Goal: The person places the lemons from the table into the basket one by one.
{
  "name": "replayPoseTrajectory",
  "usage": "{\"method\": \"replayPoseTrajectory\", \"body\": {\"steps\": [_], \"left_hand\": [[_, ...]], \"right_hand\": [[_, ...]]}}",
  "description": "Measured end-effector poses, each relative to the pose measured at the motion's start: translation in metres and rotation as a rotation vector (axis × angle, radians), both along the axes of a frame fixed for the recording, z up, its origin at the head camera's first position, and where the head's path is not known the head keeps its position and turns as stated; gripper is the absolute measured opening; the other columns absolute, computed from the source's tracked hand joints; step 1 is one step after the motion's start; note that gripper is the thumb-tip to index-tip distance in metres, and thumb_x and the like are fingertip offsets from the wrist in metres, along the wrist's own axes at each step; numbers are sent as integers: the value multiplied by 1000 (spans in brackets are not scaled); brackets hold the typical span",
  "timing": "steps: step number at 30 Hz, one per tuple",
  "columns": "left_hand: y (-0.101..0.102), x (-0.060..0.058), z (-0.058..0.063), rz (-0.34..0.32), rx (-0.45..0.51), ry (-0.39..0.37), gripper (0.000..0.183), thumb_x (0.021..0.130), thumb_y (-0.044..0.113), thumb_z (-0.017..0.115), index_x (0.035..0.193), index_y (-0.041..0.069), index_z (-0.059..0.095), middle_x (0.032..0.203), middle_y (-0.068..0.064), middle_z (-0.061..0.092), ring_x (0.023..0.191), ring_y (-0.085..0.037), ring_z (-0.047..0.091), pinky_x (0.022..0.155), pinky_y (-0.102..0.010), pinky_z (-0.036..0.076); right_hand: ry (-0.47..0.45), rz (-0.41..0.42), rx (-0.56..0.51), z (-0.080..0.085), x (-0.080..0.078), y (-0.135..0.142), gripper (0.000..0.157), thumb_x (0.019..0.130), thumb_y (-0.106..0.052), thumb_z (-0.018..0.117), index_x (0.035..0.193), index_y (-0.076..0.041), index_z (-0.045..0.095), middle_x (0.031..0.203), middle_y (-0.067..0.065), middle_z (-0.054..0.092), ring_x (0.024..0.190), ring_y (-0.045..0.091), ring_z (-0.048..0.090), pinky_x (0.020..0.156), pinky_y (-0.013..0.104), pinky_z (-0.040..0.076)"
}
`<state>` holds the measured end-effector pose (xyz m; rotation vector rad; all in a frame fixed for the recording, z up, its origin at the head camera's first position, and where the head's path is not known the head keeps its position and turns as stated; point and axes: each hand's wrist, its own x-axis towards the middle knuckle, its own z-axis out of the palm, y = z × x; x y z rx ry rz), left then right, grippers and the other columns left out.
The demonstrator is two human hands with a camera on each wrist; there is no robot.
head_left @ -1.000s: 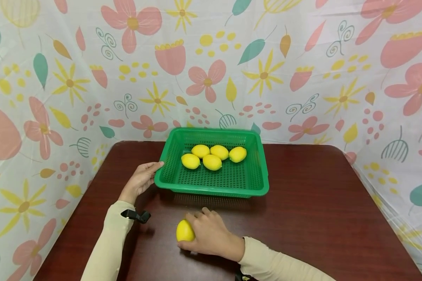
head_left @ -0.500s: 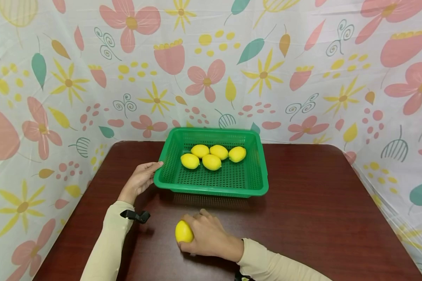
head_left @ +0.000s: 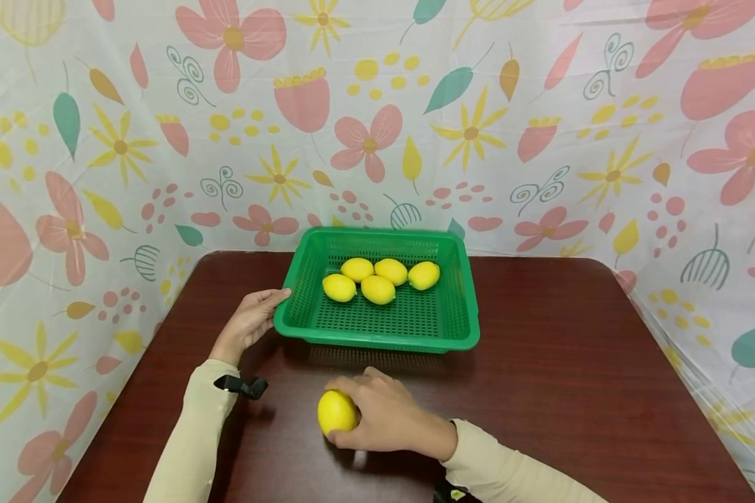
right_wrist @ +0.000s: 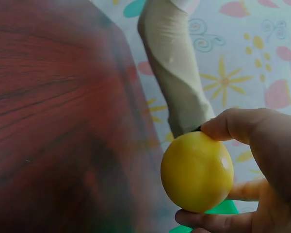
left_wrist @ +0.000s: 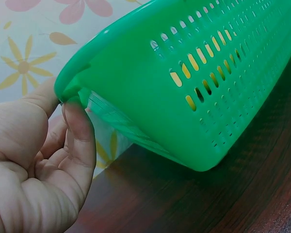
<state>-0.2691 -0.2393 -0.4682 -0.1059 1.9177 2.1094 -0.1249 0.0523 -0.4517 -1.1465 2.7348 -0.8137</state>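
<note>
Near the front of the table, my right hand (head_left: 393,416) holds a yellow lemon (head_left: 336,412) between thumb and fingers. In the right wrist view the lemon (right_wrist: 196,172) is seen end-on, with the thumb on one side and fingers on the other. My left hand (head_left: 252,321) pinches the left rim of a green plastic basket (head_left: 377,342). Up close in the left wrist view, thumb and forefinger of the left hand (left_wrist: 43,160) grip the basket's rim (left_wrist: 82,63). Several lemons (head_left: 378,290) lie inside the basket, towards its back.
The dark reddish-brown table (head_left: 560,363) extends on both sides of the basket. Behind it hangs a white cloth (head_left: 516,168) with a flower and leaf print. A black strap (head_left: 242,385) is on the left forearm.
My right hand has shifted slightly right with the lemon still held. The left hand keeps its grip on the basket rim, and the lemons in the basket stay put.
</note>
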Motion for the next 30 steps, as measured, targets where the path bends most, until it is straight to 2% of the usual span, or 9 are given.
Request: {"method": "replayPoseTrajectory", "body": {"steps": [6,12,15,19,23,27,30], "left_hand": [[-1,-1,2,1,-9,-3,50,101,33,68,130,-6,59,95,2,71,84,-7,71,75,-23,61],[-1,-3,1,4,-9,-3,49,101,33,68,129,-6,59,94,2,70,83,-7,70,75,-23,60],[-1,-1,-1,8,-3,-12,44,101,32,68,127,-3,61,92,2,69,81,-6,70,73,-23,60],[0,0,-1,3,3,-17,40,102,31,67,124,-1,63,92,3,69,80,-6,70,73,-23,61],[1,0,0,8,5,-7,40,101,32,68,123,-1,64,92,3,70,80,-7,71,73,-23,61],[0,0,1,16,4,-7,41,100,32,70,122,-2,64,92,2,71,80,-7,71,72,-23,61],[-1,0,1,9,3,-18,41,100,32,69,121,-2,65,91,2,71,79,-8,71,72,-24,61]], "right_hand": [[-74,52,13,21,-8,11,57,81,-52,78,132,-29,65,93,-18,65,85,9,50,60,21,45],[-82,118,10,46,-23,24,58,83,-57,75,134,-32,64,107,-21,66,92,13,53,67,25,46],[-76,124,28,59,-34,33,58,84,-57,74,136,-34,62,114,-22,66,95,13,53,71,27,47],[-88,130,54,76,-55,50,60,84,-55,74,138,-33,61,124,-22,64,100,14,54,76,31,49],[-101,171,64,88,-82,67,60,86,-54,75,140,-33,60,127,-20,63,103,14,55,79,32,51],[-117,236,59,96,-110,83,62,87,-50,78,142,-29,59,128,-14,65,96,12,57,76,32,53],[-180,270,40,98,-129,94,63,88,-44,79,144,-24,58,127,-8,64,97,14,58,73,34,54]]}}
